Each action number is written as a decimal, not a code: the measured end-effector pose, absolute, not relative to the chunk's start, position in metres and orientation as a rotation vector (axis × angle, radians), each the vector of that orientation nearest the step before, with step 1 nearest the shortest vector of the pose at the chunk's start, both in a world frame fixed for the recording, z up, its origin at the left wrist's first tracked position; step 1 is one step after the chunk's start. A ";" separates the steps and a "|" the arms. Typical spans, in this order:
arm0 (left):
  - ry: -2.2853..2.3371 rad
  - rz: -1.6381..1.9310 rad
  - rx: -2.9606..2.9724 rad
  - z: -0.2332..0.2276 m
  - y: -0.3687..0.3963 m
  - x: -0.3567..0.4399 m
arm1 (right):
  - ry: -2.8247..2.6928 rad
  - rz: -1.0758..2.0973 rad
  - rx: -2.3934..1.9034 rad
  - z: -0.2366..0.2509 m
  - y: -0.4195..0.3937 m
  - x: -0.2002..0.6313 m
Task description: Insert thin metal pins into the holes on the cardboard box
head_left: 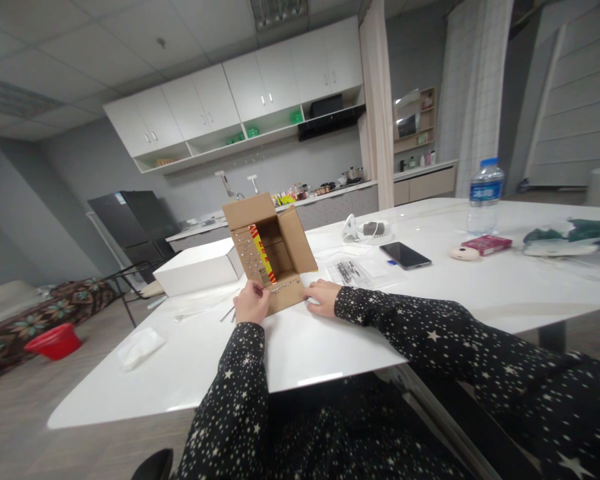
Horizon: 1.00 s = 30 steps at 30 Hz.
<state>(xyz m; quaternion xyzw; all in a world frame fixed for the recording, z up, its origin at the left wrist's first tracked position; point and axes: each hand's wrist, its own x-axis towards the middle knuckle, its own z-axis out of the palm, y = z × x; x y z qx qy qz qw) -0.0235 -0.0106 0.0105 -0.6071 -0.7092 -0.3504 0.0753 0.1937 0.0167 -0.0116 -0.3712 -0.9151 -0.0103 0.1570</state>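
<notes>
Cardboard box [273,250] lying on its side on bench [330,347], opening facing person, flaps splayed. Left hand [251,301] curling fingers over box's near-left flap edge, gripping it. Right hand [323,297] lying flat, fingers spread, pressing bench just right of box, touching flap corner, holding nothing.

Handling, judged: box light, thin-walled, stiff along creases, denting easily; best taken at flap edges or side walls.

Count: one cardboard box; one white box [197,268] left of it; one phone [405,255], one water bottle [485,197] well right of it.

Left hand's [251,301] fingertips behind cardboard box [273,257] flap
</notes>
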 end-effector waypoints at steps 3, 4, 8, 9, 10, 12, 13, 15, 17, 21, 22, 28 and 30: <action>-2.032 -1.191 -1.802 0.013 -0.013 -0.022 | -2.614 -0.036 -1.076 -0.012 0.016 0.193; -2.004 -1.232 -1.806 0.013 -0.014 -0.021 | -2.614 -0.038 -1.078 -0.011 0.016 0.193; -1.908 -1.341 -1.868 0.015 -0.016 -0.019 | -2.622 -0.028 -1.075 -0.010 0.016 0.194; -1.884 -1.358 -1.882 0.016 -0.016 -0.018 | -2.623 -0.024 -1.072 -0.010 0.016 0.194; -1.860 -1.372 -1.897 0.016 -0.016 -0.018 | -2.623 -0.022 -1.069 -0.010 0.015 0.194; -1.819 -1.390 -1.939 0.016 -0.017 -0.017 | -2.620 -0.025 -1.066 -0.010 0.016 0.194; -1.806 -1.390 -1.971 0.016 -0.017 -0.016 | -2.619 -0.029 -1.066 -0.010 0.016 0.194; -1.797 -1.370 -2.053 0.014 -0.018 -0.015 | -2.618 -0.040 -1.065 -0.011 0.016 0.193; -1.801 -1.338 -2.148 0.012 -0.018 -0.012 | -2.618 -0.052 -1.056 -0.012 0.017 0.193; -1.807 -1.274 -2.318 0.006 -0.016 -0.008 | -2.621 -0.072 -1.044 -0.012 0.018 0.193; -1.815 -1.256 -2.350 0.005 -0.016 -0.008 | -2.622 -0.074 -1.040 -0.012 0.018 0.193; -1.817 -1.119 -2.529 0.002 -0.013 -0.010 | -2.605 -0.090 -1.047 -0.012 0.017 0.192; -1.797 -1.090 -2.537 0.001 -0.012 -0.011 | -2.605 -0.091 -1.045 -0.012 0.016 0.192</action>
